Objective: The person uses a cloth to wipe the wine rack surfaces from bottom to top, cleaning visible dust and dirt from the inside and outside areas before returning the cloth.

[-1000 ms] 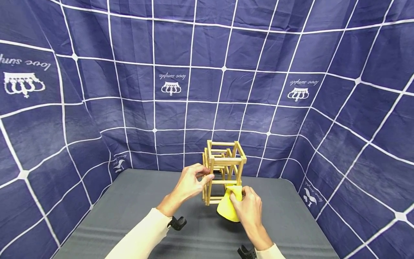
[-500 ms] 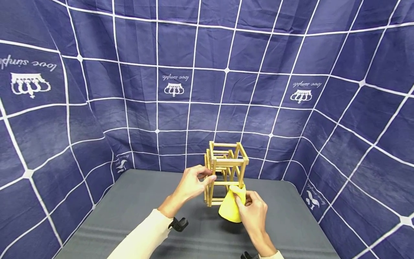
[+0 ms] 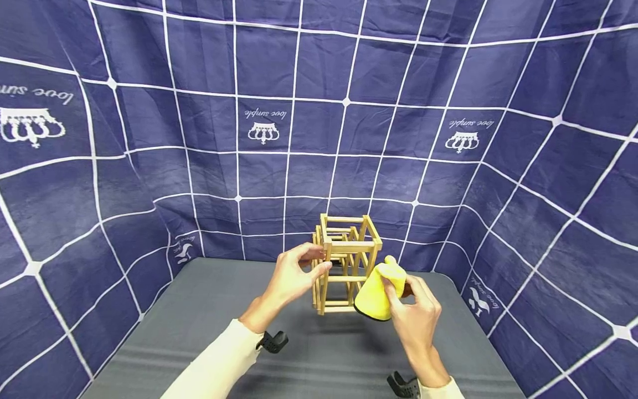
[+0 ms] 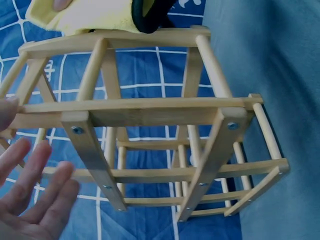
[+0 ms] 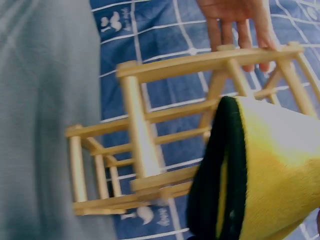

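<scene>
A pale wooden rack [image 3: 351,244], built of slats and round rods, stands on the grey surface in the head view. My right hand [image 3: 417,317] pinches a folded yellow cloth [image 3: 374,295] with a dark edge, just off the rack's front right post. At the left post is my left hand [image 3: 289,279], thumb in front and fingers reaching behind. The left wrist view shows its fingers [image 4: 37,187] spread and fairly straight, with the thumb tip right at a rail. In the right wrist view the cloth [image 5: 282,165] hides part of the rack.
A grey padded surface [image 3: 224,321] lies under everything. Blue curtain fabric [image 3: 319,133] with white grid lines and printed crowns hangs at the back and both sides. A black bracket [image 3: 274,342] sits at the left wrist, another bracket [image 3: 402,383] at the right.
My right hand has moved the yellow cloth right and up, away from the front right post. My left hand stays at the left post, slightly higher, its thumb and fingers wider apart.
</scene>
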Demonstrator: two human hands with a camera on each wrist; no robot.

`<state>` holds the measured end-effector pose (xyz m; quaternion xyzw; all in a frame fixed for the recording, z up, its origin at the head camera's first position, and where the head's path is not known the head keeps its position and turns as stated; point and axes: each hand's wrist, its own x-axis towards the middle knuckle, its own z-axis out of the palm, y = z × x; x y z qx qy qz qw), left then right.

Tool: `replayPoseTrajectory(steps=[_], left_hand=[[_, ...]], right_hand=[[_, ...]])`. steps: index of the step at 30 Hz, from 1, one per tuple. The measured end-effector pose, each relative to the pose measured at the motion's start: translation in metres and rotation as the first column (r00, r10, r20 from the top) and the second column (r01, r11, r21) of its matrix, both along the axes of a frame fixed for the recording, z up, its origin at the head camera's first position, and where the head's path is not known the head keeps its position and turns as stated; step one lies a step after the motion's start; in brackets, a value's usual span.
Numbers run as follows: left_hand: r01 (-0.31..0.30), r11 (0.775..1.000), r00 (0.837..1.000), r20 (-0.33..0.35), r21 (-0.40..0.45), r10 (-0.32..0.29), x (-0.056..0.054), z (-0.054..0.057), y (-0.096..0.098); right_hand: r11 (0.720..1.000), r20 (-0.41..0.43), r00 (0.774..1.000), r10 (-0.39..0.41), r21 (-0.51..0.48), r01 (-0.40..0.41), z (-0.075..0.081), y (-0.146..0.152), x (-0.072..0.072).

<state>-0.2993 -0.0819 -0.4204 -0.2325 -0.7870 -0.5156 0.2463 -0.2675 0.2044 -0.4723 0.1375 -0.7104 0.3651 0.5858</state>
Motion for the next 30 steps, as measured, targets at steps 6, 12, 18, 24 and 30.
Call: replayPoseTrajectory(steps=[6, 12, 18, 24, 30], left_hand=[[-0.021, 0.995, 0.999, -0.029, 0.095, 0.023, -0.001, 0.015, 0.006], [0.008, 0.992, 0.998, -0.059, 0.126, -0.001, -0.003, 0.024, 0.008], [0.029, 0.990, 0.998, -0.056, 0.138, -0.022, -0.003, 0.028, 0.007], [0.029, 0.990, 0.999, -0.044, 0.135, -0.024, -0.001, 0.028, 0.008], [0.014, 0.992, 0.999, -0.030, 0.123, -0.011, 0.000, 0.028, 0.009]], right_hand=[[0.996, 0.007, 1.000, 0.029, 0.079, -0.029, 0.026, -0.011, -0.009], [0.991, 0.075, 0.996, -0.048, 0.127, 0.038, 0.046, -0.025, -0.015], [0.985, 0.153, 0.981, -0.119, 0.143, 0.097, 0.043, -0.033, -0.019], [0.973, 0.241, 0.957, -0.163, 0.199, 0.115, 0.026, -0.036, -0.017], [0.979, 0.194, 0.971, -0.139, 0.175, 0.106, 0.024, -0.035, -0.016]])
